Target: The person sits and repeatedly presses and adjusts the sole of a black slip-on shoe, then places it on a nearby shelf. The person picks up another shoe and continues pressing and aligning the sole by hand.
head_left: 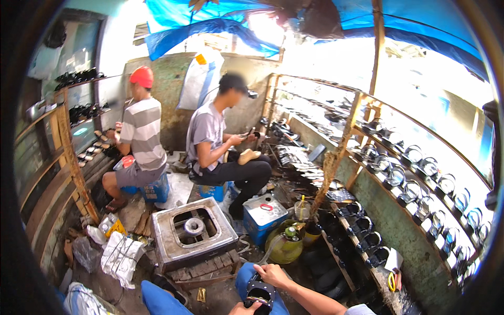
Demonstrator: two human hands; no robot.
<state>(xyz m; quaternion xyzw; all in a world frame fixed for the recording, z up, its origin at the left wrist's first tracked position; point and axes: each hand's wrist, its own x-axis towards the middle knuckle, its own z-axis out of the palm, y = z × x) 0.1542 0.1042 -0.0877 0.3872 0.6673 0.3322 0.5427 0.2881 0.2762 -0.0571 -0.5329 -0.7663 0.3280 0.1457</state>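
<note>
Ahead of the right hand (274,275), low passage is obstructed by the gas cylinder (282,251) and metal stove (167,239); rightward, by the sandal rack (337,160). Free room is offered above the stove.

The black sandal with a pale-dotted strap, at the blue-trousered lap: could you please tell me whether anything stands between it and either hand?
Nothing visible does: the left hand has its thumb on the black sandal, and the right hand reaches its upper end directly.
</note>
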